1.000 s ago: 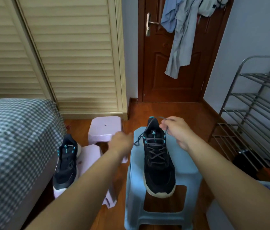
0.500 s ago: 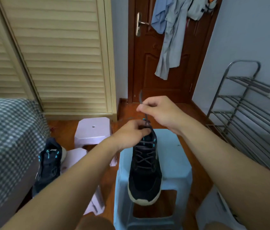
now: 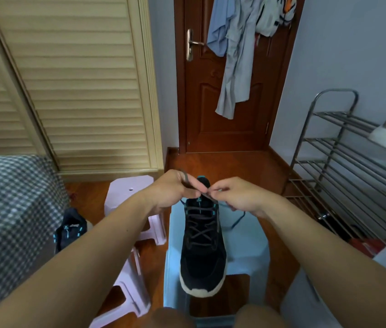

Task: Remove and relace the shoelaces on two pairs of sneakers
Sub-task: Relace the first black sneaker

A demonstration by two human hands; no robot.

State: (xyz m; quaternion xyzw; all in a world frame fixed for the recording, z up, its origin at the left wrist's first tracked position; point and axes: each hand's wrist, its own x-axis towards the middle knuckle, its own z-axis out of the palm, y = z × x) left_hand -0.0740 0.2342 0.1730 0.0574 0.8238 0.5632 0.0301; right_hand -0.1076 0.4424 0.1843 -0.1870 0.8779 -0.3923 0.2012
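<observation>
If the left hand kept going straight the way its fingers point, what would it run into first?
Most likely the right hand. The left hand points rightward across the black sneaker's tongue, pinching the shoelace, and the fingertips nearly meet already. Depth is hard to judge.

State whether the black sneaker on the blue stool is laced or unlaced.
Laced: crossed laces run up the black sneaker, upright on the blue stool. The left hand and right hand pinch the lace ends.
</observation>
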